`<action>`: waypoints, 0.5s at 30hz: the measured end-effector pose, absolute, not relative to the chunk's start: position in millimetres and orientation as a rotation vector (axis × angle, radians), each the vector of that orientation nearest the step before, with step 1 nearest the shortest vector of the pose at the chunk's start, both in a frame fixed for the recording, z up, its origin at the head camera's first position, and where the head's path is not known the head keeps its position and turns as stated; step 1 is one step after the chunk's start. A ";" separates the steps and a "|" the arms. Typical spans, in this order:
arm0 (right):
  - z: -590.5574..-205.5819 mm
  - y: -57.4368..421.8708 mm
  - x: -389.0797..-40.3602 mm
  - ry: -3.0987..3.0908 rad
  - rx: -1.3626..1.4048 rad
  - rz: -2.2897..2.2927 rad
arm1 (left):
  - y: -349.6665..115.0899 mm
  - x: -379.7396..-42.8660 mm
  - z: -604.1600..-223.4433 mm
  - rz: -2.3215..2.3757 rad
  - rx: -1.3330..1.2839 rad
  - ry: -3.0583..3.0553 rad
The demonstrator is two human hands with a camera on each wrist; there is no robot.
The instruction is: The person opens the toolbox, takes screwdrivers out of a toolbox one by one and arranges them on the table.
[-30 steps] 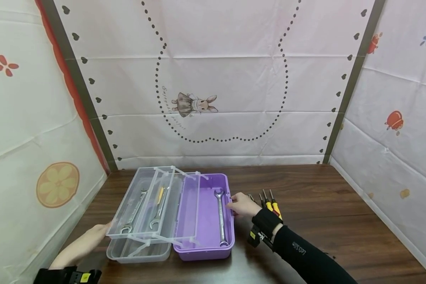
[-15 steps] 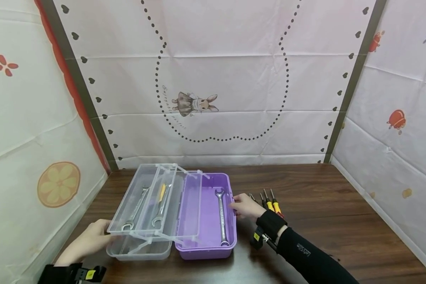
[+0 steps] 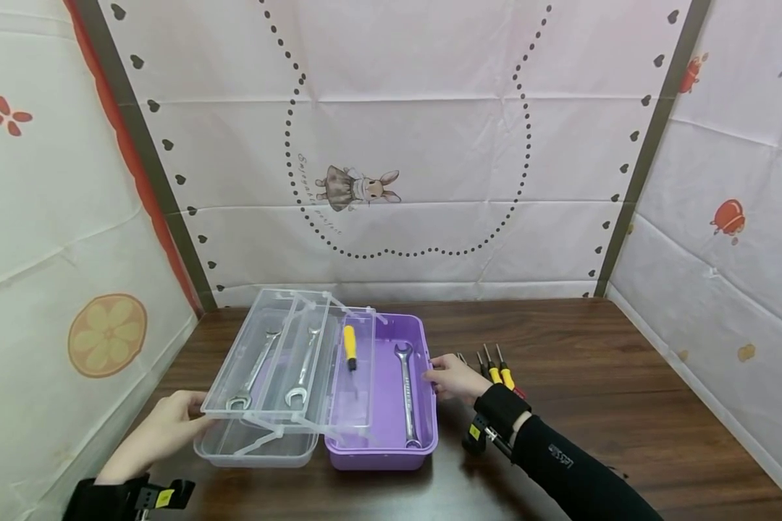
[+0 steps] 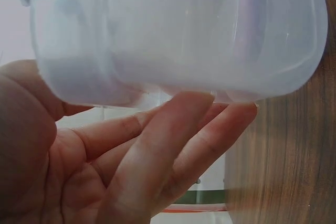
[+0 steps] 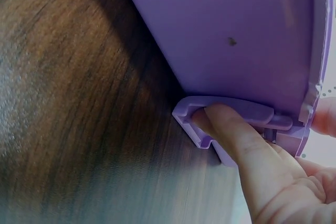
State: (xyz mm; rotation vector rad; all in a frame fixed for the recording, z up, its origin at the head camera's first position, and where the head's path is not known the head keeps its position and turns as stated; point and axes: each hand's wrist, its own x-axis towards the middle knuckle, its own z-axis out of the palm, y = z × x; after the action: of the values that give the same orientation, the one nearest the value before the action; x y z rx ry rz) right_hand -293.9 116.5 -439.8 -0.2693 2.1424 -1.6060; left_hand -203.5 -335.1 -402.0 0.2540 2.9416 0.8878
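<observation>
My left hand holds the left edge of the raised upper clear tray of a toolbox; in the left wrist view its fingers lie along the clear plastic. Inside the clear trays are two wrenches: one wrench on the left, another wrench to its right. A yellow-handled screwdriver shows through the plastic over the purple box. A third wrench lies in that box. My right hand grips the box's right side, thumb on the purple latch.
Several yellow-and-black screwdrivers lie on the wooden table, just beyond my right hand. A lower clear tray sits left of the purple box. White printed cloth walls the back and both sides.
My left hand has risen along with the upper clear tray's left side. The yellow screwdriver has shifted right, and the middle wrench slightly too. My right hand stays at the box's side.
</observation>
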 end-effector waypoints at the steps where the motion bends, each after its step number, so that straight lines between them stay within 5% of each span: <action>1: -439.4 116.1 -293.6 2.146 -0.265 -1.604 | -335.5 -203.5 -402.3 0.894 0.249 2.931; 15: -437.0 113.0 -291.6 2.163 -0.262 -1.590 | -339.9 -201.4 -412.2 0.973 0.228 2.898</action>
State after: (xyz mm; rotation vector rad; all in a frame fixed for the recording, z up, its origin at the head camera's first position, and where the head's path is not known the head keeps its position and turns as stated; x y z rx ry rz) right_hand -291.6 113.0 -437.0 -0.2621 2.1630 -1.5902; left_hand -201.4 -339.9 -412.2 0.2281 2.8978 0.9731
